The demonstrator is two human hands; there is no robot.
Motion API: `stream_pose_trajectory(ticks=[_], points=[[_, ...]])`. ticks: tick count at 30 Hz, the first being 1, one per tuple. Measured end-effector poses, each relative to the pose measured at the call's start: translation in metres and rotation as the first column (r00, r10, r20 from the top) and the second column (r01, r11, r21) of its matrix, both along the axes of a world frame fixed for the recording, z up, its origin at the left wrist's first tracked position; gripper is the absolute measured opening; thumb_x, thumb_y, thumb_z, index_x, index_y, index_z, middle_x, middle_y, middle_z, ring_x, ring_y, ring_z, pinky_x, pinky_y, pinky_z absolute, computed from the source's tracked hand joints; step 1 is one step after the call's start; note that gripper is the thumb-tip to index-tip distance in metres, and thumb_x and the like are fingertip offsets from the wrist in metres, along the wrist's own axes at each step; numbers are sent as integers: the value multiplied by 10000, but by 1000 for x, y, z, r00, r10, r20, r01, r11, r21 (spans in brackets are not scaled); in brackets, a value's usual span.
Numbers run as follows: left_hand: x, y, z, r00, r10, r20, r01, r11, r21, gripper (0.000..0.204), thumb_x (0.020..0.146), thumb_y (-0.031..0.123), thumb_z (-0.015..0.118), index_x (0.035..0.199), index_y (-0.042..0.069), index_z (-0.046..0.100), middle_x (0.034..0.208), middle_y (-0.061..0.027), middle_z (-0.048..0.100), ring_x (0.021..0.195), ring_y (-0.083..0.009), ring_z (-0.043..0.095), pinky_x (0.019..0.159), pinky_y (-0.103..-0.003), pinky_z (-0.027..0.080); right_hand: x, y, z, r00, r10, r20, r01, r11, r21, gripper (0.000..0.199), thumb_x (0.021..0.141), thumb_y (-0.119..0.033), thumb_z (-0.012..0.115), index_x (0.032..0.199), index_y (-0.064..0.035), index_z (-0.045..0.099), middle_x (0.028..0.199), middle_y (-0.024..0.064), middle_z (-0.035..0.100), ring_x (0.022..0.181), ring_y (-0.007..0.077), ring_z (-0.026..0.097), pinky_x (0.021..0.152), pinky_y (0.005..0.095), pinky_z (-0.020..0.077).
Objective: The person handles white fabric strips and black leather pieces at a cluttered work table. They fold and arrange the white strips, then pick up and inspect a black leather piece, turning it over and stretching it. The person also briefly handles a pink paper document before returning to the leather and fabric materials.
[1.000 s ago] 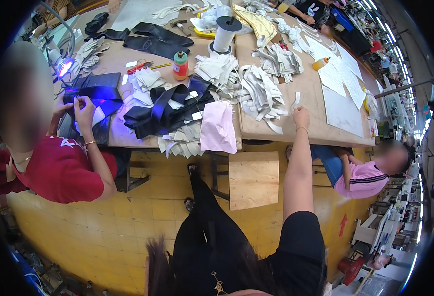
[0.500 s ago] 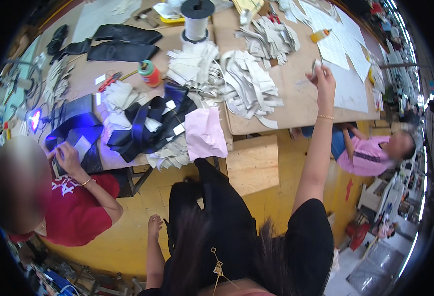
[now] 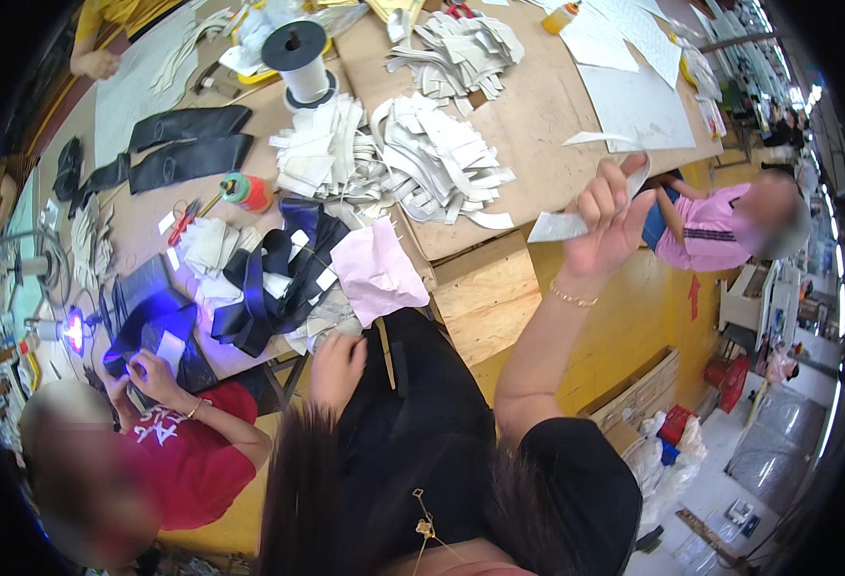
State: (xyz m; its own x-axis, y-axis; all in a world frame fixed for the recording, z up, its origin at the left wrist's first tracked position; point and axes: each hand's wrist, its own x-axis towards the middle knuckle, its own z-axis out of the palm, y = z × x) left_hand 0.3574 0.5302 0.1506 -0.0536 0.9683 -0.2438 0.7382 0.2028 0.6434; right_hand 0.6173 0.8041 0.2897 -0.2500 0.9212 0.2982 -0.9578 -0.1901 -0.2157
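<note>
Raised off the table's front edge, my right hand (image 3: 606, 213) grips a pale white strip (image 3: 559, 228). One flat end of it sticks out left of the palm, and a curled length loops over the fingers. My left hand (image 3: 338, 370) is low beside my lap, close to the table edge, fingers loosely bent and apart with nothing seen in them. Just beyond it lie a pink cloth piece (image 3: 380, 269) and a heap of black strips (image 3: 273, 274). Heaps of white strips (image 3: 439, 163) cover the middle of the table (image 3: 537, 125).
A co-worker in red (image 3: 197, 451) handles a black piece under a violet lamp (image 3: 75, 331) at left. Another person in pink (image 3: 729, 226) sits at right. A white spool (image 3: 302, 72), an orange bottle (image 3: 247, 193) and a plywood panel (image 3: 485, 298) are about.
My right hand has come back from over the table toward me with the strip. My left hand has risen toward the table edge. The view has shifted right.
</note>
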Motion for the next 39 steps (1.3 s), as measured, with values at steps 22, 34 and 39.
stream_pose_trajectory(ticks=[22, 34, 39], points=[[196, 275, -47, 740, -572, -354, 654, 736, 176, 160, 837, 149, 537, 781, 12, 598, 802, -160, 629, 783, -292, 628, 657, -394, 503, 70, -58, -35, 896, -431, 105, 437, 813, -385, 355, 1021, -372, 297, 1281, -188, 455, 669, -8, 358, 452, 77, 237, 440, 222, 245], [135, 284, -65, 656, 343, 673, -73, 915, -396, 196, 875, 80, 566, 965, -76, 644, 812, -72, 657, 699, -108, 616, 614, -213, 503, 86, -48, -53, 882, -449, 144, 471, 821, -323, 363, 1025, -301, 316, 1303, -120, 462, 690, 6, 344, 475, 80, 236, 457, 222, 241], [132, 279, -46, 816, 134, 563, 72, 942, -328, 265, 896, 179, 587, 1036, -36, 650, 862, -66, 668, 762, -123, 620, 691, -252, 509, 85, -43, -53, 877, -416, 240, 474, 828, -299, 383, 1023, -333, 311, 1328, -138, 437, 659, 3, 345, 458, 77, 225, 439, 220, 235]])
